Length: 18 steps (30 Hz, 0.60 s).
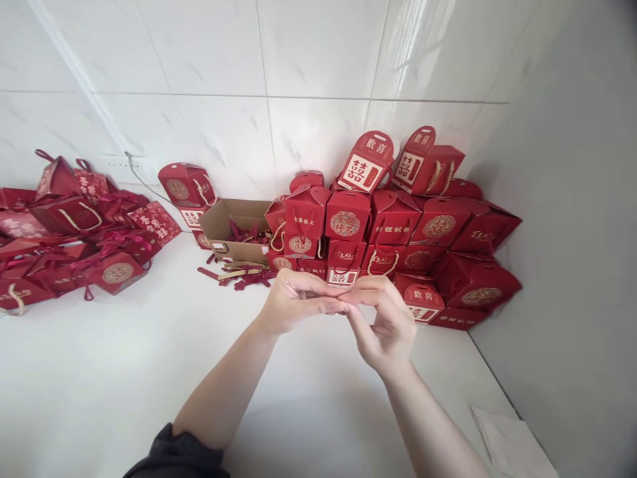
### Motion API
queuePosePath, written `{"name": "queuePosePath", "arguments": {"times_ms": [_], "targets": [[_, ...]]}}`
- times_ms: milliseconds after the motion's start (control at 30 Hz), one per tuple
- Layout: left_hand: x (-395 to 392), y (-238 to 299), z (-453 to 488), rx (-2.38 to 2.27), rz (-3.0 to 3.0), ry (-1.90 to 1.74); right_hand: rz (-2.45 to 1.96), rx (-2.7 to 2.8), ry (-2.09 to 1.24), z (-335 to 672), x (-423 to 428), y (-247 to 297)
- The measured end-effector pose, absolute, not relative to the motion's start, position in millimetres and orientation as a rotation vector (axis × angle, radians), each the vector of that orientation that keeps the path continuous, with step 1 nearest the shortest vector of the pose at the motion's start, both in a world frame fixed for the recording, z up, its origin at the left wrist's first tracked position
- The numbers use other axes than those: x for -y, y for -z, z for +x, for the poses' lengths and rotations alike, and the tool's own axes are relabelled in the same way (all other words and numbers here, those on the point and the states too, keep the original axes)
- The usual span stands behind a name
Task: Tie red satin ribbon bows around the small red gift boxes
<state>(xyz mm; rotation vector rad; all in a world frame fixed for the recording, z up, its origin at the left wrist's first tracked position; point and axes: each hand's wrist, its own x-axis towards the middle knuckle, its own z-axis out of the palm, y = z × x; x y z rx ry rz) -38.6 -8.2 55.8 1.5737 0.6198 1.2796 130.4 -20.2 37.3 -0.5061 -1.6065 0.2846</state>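
My left hand (293,302) and my right hand (385,325) meet above the white floor (124,372), fingertips pinched together at the middle. Whatever sits between the fingertips is too small or hidden to name. Just beyond the hands stands a stack of red gift boxes (393,229) with gold emblems and rope handles, piled against the tiled wall. Two tall red boxes with white labels (365,166) lie on top of the stack.
An open cardboard box (233,229) holds red pieces, with red and gold strips (239,273) scattered before it. A heap of flattened red boxes with ribbons (74,232) lies at the left. A white sheet (507,441) rests at the lower right by the grey wall.
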Motion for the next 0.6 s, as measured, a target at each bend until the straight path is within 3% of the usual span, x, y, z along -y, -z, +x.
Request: {"name": "queuePosePath", "arguments": {"times_ms": [167,333,467,600], "targets": [[9,-55,-44,-0.757,2.033,-1.4,-0.658,1.532,-0.594,129,19,-32],[2,-45,-32,-1.001,1.94,-1.407,-0.815,1.308,-0.943,121,4,-18],[-11,-49,-54,-1.217,1.958,-1.253,-0.907,1.376,-0.989,123,-2,-16],[-44,-40,-131,-1.767,1.898,-1.097,-0.897,1.298,-0.93,146,-4,-27]]}}
